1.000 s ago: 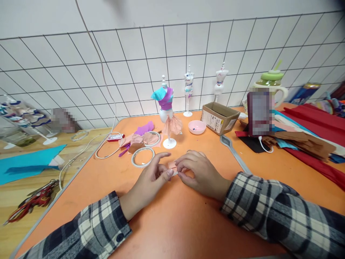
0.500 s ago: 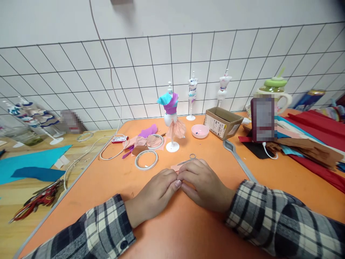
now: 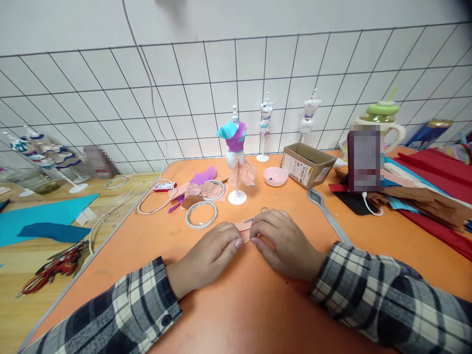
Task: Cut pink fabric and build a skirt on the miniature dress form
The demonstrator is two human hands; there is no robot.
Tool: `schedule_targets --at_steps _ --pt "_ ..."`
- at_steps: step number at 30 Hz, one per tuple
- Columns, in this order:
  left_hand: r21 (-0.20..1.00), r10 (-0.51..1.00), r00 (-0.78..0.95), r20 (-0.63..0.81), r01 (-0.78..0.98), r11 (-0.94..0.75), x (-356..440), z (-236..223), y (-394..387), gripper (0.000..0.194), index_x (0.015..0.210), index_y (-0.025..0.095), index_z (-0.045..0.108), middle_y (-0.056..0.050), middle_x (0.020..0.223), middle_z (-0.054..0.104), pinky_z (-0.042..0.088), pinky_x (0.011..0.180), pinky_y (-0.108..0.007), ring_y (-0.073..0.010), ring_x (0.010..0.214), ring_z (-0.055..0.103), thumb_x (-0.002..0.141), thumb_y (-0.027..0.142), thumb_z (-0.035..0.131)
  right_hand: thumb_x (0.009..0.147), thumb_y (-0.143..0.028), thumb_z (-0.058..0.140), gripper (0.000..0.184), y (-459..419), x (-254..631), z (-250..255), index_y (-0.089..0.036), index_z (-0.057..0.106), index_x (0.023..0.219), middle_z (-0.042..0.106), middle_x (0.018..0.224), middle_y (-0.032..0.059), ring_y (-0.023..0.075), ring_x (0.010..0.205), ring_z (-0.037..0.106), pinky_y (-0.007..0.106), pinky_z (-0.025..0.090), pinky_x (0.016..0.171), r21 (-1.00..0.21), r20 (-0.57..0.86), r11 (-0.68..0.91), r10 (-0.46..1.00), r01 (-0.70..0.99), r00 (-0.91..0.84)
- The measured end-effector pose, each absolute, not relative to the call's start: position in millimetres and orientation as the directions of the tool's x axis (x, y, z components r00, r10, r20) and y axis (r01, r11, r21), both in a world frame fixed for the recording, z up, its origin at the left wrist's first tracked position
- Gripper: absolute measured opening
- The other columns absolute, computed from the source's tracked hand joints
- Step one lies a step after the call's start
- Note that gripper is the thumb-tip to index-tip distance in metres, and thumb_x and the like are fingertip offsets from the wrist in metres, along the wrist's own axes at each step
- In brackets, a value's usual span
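Observation:
Low over the orange table, my left hand (image 3: pixel 214 256) and my right hand (image 3: pixel 282 244) pinch a small strip of peach paper (image 3: pixel 246 235) between their fingertips. Both hands are closed, with a small gap between them. Behind the fingers lies another flat peach piece (image 3: pixel 242 226), and scissors (image 3: pixel 264 210) rest partly hidden behind my right hand. Beyond stands a small white mannequin (image 3: pixel 236 142) with a turquoise and purple top and a gathered peach paper skirt (image 3: pixel 242 173).
Left of the mannequin are a tape roll (image 3: pixel 201 215) and purple and peach scraps (image 3: pixel 203 175). A pink bowl (image 3: pixel 275 177), a cardboard box (image 3: pixel 308 164) and a propped phone (image 3: pixel 366 160) stand toward the right. Red-handled tools (image 3: pixel 55 270) lie at far left on wood.
My left fingers, spread a second ago, have closed on the paper strip. The hands came together, then drew slightly apart. The view has shifted a little.

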State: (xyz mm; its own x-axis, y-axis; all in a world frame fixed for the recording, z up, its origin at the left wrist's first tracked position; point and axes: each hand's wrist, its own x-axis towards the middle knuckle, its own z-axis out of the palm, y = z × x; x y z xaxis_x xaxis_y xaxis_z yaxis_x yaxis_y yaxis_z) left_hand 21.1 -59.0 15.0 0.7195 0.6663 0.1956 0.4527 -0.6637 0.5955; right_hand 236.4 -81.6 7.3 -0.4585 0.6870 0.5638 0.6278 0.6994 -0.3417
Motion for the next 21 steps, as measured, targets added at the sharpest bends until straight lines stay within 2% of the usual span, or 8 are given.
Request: schedule_targets --at_steps 5,8,12,15,16,18,20,21 --pt "0.539 0.646 0.728 0.229 0.458 -0.707 19.7 16.7 -58.1 0.022 0.081 0.019 0.049 -0.004 0.083 0.054 0.041 0.071 -0.031 -0.0173 0.077 0.048 0.098 0.027 0.038 0.093 -0.015 0.041 0.012 -78.2 239.8 7.0 -0.019 0.052 0.089 0.059 0.094 0.0064 0.0205 0.086 0.048 0.037 0.037 0.078 -0.357 0.505 0.667 0.727 0.653 -0.466" --pt "0.487 0.607 0.754 0.250 0.444 -0.752 18.9 17.0 -57.2 0.020 0.083 0.018 0.055 -0.006 0.085 0.058 0.042 0.074 -0.033 -0.0183 0.081 0.051 0.097 0.024 0.041 0.094 -0.014 0.038 0.013 -77.0 241.3 6.1 -0.018 0.050 0.090 0.057 0.092 0.0061 0.0203 0.085 0.046 0.037 0.037 0.078 -0.358 0.485 0.643 0.748 0.677 -0.454" --pt "0.477 0.651 0.711 0.266 0.490 -0.730 16.5 10.4 -51.4 0.022 0.103 0.018 0.062 -0.007 0.092 0.065 0.045 0.079 -0.034 -0.0189 0.086 0.056 0.096 0.018 0.041 0.095 -0.016 0.037 0.014 -75.4 242.5 4.6 -0.018 0.050 0.091 0.056 0.091 0.0061 0.0202 0.083 0.045 0.037 0.037 0.077 -0.320 0.470 0.631 0.753 0.707 -0.460" --pt "0.484 0.735 0.603 0.310 0.565 -0.668 10.5 5.3 -44.3 0.038 0.117 0.018 0.060 -0.008 0.097 0.068 0.046 0.079 -0.035 -0.0197 0.089 0.059 0.088 0.007 0.038 0.095 -0.016 0.038 0.014 -73.6 243.2 4.4 -0.019 0.050 0.090 0.056 0.090 0.0059 0.0201 0.081 0.045 0.037 0.037 0.075 -0.321 0.477 0.608 0.766 0.726 -0.431" --pt "0.506 0.749 0.578 0.323 0.563 -0.653 7.6 5.2 -42.4 0.040 0.112 0.018 0.063 -0.007 0.097 0.068 0.046 0.079 -0.034 -0.0195 0.089 0.060 0.085 0.005 0.037 0.095 -0.016 0.039 0.013 -73.1 243.3 4.6 -0.019 0.050 0.089 0.056 0.090 0.0057 0.0200 0.081 0.045 0.036 0.037 0.075 -0.333 0.480 0.601 0.771 0.727 -0.419" --pt "0.584 0.771 0.540 0.337 0.523 -0.621 2.3 8.1 -40.9 0.035 0.088 0.018 0.066 -0.004 0.083 0.068 0.046 0.071 -0.030 -0.0169 0.077 0.060 0.078 0.003 0.036 0.094 -0.016 0.040 0.012 -72.7 243.0 5.1 -0.019 0.051 0.089 0.057 0.090 0.0056 0.0200 0.082 0.046 0.036 0.037 0.075 -0.350 0.481 0.601 0.773 0.718 -0.413" --pt "0.660 0.795 0.512 0.325 0.480 -0.578 0.0 13.5 -42.8 0.027 0.069 0.017 0.060 0.000 0.064 0.060 0.041 0.060 -0.026 -0.0139 0.060 0.053 0.077 0.007 0.037 0.094 -0.017 0.041 0.012 -73.3 242.1 5.5 -0.018 0.052 0.090 0.058 0.090 0.0058 0.0202 0.083 0.046 0.036 0.037 0.076 -0.344 0.481 0.620 0.761 0.705 -0.435" --pt "0.681 0.805 0.508 0.307 0.474 -0.559 0.6 16.1 -44.8 0.025 0.067 0.017 0.059 0.000 0.061 0.057 0.038 0.056 -0.026 -0.0133 0.057 0.050 0.079 0.010 0.038 0.094 -0.017 0.041 0.012 -74.0 241.3 5.4 -0.018 0.052 0.090 0.058 0.090 0.0060 0.0203 0.083 0.046 0.037 0.037 0.076 -0.331 0.483 0.633 0.751 0.700 -0.451"
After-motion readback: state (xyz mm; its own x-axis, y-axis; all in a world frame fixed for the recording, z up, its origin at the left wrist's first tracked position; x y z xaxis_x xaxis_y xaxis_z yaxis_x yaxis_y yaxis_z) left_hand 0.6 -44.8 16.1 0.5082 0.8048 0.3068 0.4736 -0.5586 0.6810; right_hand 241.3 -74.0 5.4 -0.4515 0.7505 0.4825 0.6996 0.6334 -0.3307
